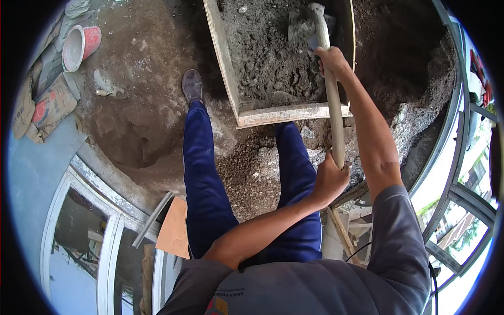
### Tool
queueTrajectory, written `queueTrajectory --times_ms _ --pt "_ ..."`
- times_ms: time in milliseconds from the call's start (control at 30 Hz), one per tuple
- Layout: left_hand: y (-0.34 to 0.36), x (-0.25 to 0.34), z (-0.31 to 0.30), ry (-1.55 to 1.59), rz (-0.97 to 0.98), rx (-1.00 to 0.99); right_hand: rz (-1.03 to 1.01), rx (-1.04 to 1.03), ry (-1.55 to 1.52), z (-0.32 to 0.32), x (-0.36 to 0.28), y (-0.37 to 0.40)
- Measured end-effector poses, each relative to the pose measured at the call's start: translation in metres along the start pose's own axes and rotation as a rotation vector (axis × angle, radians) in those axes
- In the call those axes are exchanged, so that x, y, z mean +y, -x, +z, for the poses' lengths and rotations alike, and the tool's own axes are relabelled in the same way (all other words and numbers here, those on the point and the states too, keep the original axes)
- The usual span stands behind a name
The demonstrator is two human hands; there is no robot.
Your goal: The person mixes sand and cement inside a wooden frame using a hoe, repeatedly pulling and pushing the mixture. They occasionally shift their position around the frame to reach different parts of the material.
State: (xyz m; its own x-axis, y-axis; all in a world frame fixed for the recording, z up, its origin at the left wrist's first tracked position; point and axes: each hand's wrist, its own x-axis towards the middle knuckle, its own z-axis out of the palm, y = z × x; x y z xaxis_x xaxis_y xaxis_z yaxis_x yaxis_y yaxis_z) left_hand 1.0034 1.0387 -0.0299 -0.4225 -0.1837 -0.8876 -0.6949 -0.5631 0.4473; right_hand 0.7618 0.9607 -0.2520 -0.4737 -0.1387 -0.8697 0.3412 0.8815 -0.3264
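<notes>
A hoe with a pale wooden handle (334, 107) reaches up into a wooden trough (294, 113). Its metal blade (303, 27) lies on the grey, crumbly mix (268, 58) inside the trough. My left hand (332, 179) is wrapped round the lower end of the handle, nearer my body. Farther up, close to the blade, my right hand (333, 60) grips the same handle above the trough's right part.
A red bucket (91, 41) lies tipped at the upper left, above torn paper sacks (55, 107). Rubble (247, 173) covers the ground between my legs. Window frames (110, 226) stand lower left, a metal frame (459, 157) at the right. An orange-brown board (173, 228) lies beside my leg.
</notes>
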Motion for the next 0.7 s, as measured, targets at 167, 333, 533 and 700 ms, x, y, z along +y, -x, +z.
queueTrajectory --times_ms 167,333,533,700 --pt "0.067 -0.024 -0.047 -0.086 -0.148 0.031 0.196 -0.058 -0.062 0.068 0.076 0.055" --pt "0.141 -0.052 -0.123 -0.18 -0.045 0.041 0.073 0.015 -0.206 0.131 0.027 0.142" --pt "0.055 -0.006 -0.074 -0.16 0.152 0.045 -0.158 0.036 -0.081 0.041 -0.083 0.103" --pt "-0.088 0.013 -0.005 -0.069 0.243 0.021 -0.314 0.051 -0.061 -0.028 -0.096 -0.029"
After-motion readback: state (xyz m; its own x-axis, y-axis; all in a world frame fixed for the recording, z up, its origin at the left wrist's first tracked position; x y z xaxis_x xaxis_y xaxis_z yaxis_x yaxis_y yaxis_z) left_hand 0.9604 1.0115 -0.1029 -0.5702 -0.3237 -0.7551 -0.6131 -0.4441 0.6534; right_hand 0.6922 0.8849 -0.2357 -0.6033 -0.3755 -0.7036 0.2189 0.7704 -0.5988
